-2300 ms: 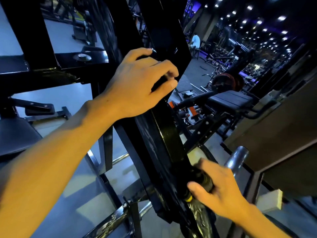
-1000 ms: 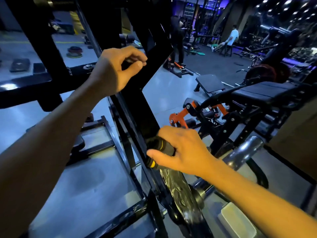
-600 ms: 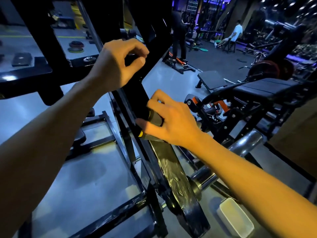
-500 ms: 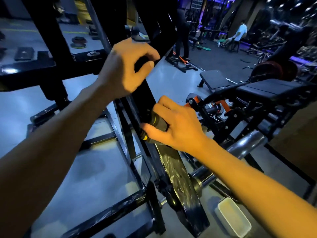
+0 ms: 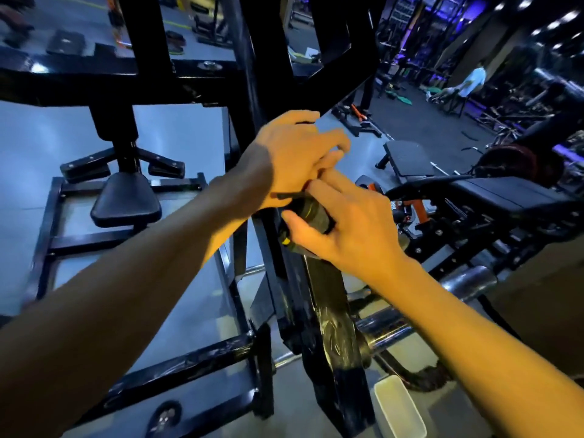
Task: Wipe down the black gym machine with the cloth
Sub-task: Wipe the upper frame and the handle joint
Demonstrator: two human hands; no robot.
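Climbing from six o'clock, the right hand is clutching the bunched cloth against the black gym machine just beside the left hand, whose curled fingers hide any grip, and firm overlapping strokes along the beam would serve best.

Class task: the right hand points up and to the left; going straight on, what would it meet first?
Most likely the left hand, which already overlaps the right hand's fingertips, though depth is unclear; behind it, the black machine frame.

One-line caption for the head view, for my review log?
Right hand grips a dark cloth against the black machine's upright; left hand close above it.
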